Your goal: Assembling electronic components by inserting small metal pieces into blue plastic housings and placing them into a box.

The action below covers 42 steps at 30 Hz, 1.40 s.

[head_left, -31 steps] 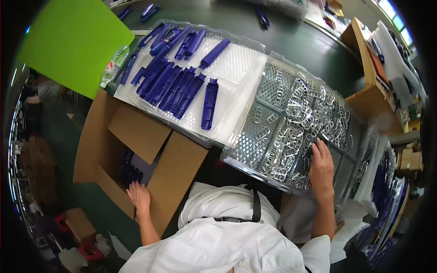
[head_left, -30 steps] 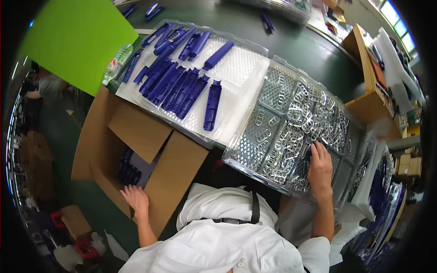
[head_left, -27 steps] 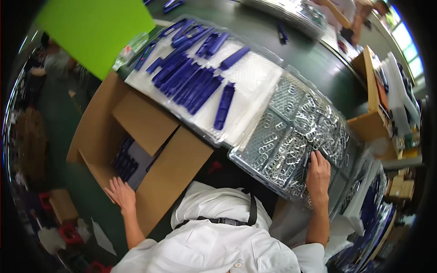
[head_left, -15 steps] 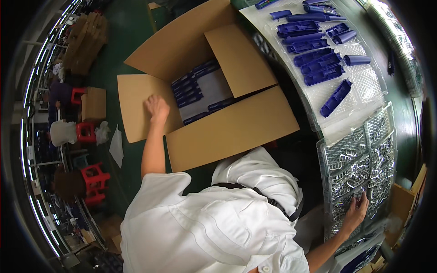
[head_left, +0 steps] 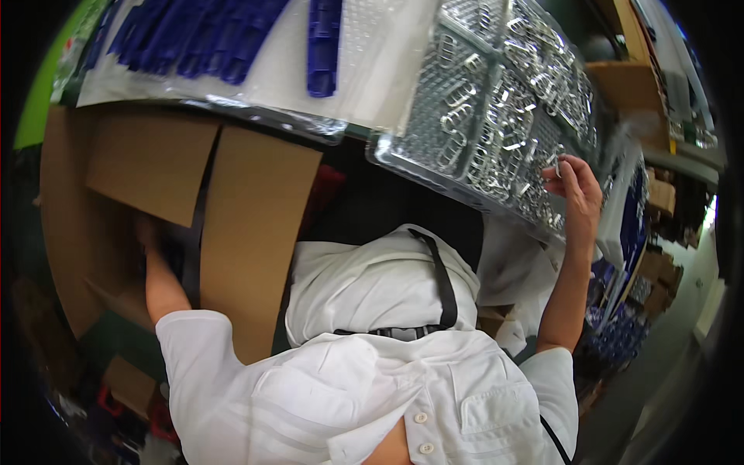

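Note:
My right hand (head_left: 577, 186) is at the near right edge of a clear plastic tray (head_left: 422, 172). Thumb and fingers pinch a small shiny metal clip (head_left: 558, 164). Below and beside those fingertips, many looped metal clips (head_left: 504, 116) lie heaped in the tray's compartments. Far to the left, my left hand (head_left: 146, 231) reaches down inside an open cardboard box (head_left: 252, 232). It is blurred and in shadow, so its fingers and anything in them cannot be made out. Dark blue parts inside the box show only faintly near the left wrist.
Blue plastic housings (head_left: 198, 39) lie in a row on a bubble-textured sheet (head_left: 271, 70) at the back, with one single housing (head_left: 323, 50) apart from them. The box's flaps stand out around its opening. Shelving with cartons (head_left: 659, 194) is at the right.
My view has swung to the right. My right hand has risen from the clips with one pinched in its fingers. The left hand has gone from the box's flap into the box.

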Motion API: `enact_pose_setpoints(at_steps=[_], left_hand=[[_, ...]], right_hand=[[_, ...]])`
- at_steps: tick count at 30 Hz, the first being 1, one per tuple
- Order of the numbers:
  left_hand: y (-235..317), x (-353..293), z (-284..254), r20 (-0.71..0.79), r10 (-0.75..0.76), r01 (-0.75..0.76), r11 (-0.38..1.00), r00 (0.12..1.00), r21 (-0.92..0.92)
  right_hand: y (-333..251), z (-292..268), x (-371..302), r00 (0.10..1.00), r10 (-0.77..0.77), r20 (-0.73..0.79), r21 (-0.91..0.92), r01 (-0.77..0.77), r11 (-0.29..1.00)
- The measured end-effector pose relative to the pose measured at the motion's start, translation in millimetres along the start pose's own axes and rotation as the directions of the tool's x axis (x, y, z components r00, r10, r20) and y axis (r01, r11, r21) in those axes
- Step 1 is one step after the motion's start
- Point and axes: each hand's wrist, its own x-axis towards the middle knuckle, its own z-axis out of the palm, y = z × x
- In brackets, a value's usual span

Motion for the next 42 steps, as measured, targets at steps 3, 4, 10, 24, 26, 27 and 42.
enact_pose_setpoints(at_steps=[3, 4, 10, 24, 26, 27, 42], left_hand=[[23.5, 14.8, -2.5, 0.482, -0.163, 0.251, 0.96, 0.861, -0.123], [-8.4, 11.8, -1.8, 0.468, -0.17, 0.239, 0.967, 0.868, -0.093], [-19.0, -8.1, 11.0, 0.272, -0.211, 0.253, 0.959, 0.939, -0.131], [56.1, -55.4, -202.2, 0.871, -0.217, 0.585, -0.666, 0.44, -0.462], [57.0, -72.4, -239.0, 0.859, -0.161, 0.533, -0.724, 0.487, -0.438], [59.3, -74.9, -259.8, 0.767, -0.035, 0.371, -0.86, 0.641, -0.349], [451.7, 19.1, -534.8, 0.252, 0.729, 0.709, -0.424, 0.636, -0.563]], right_hand=[[-7.6, -4.3, -12.3, 0.999, 0.016, 0.034, 0.025, -0.017, 1.0], [1.1, -1.9, -8.3, 0.999, 0.024, 0.04, 0.06, -0.026, 0.998], [15.4, -2.6, -2.2, 0.949, -0.315, -0.005, -0.27, 0.302, 0.914], [-1.0, -9.9, 6.3, 0.815, -0.517, 0.262, -0.59, 0.559, 0.582], [-0.8, -11.0, 7.4, 0.834, -0.502, 0.229, -0.564, 0.534, 0.63], [-2.4, -12.3, 3.5, 0.905, -0.406, 0.128, -0.537, 0.407, 0.739], [-35.1, -33.8, -67.6, 0.962, -0.225, -0.155, 0.635, 0.271, 0.723]])
